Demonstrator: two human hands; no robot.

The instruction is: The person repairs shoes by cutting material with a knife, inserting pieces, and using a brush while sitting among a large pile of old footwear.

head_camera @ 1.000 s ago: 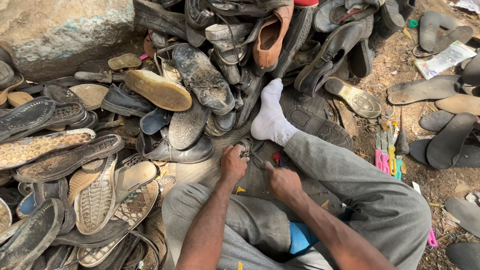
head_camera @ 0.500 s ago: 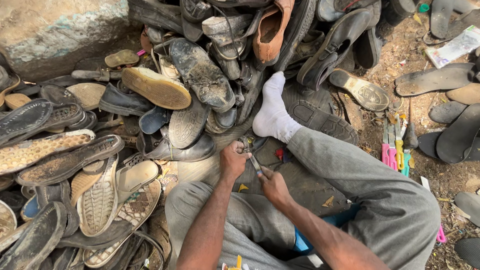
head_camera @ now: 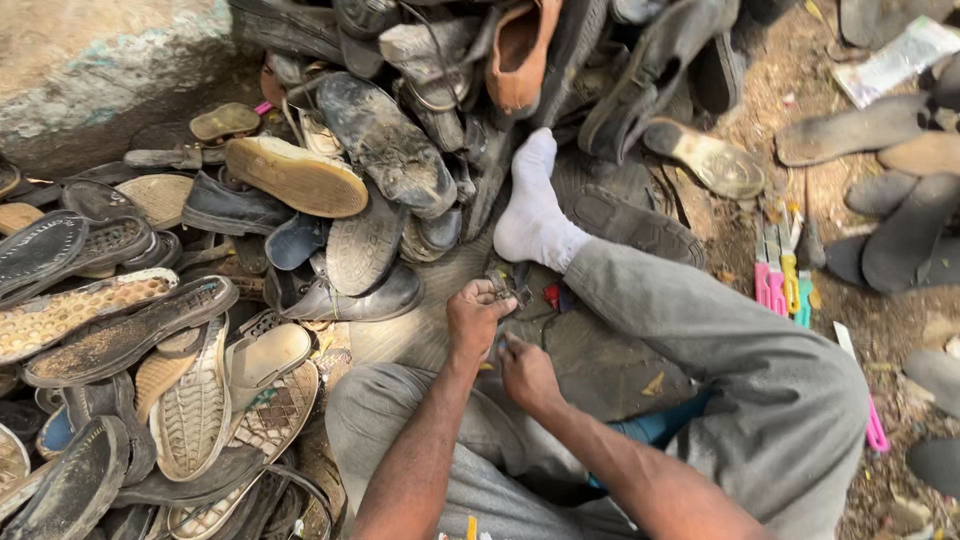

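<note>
I sit on the ground in grey trousers, my white-socked foot (head_camera: 530,215) stretched toward a heap of worn shoes. My left hand (head_camera: 478,315) is closed around a small dark metal tool (head_camera: 510,285) just below the sock. My right hand (head_camera: 525,372) sits right beside it, fingers pinched on the lower end of the same small piece; what lies between the fingers is too small to make out. Both hands hover over a flat dark rubber sole (head_camera: 600,365) lying between my legs.
A large pile of old shoes and soles (head_camera: 300,180) fills the left and top. Loose dark soles (head_camera: 905,235) lie at the right on dirt. Pink, yellow and teal handled tools (head_camera: 780,275) rest by my right knee. A stone block (head_camera: 90,70) stands top left.
My hands have stayed together by the sock, shifting slightly down and closer to each other. The view has tilted a little; the shoe pile has not moved.
</note>
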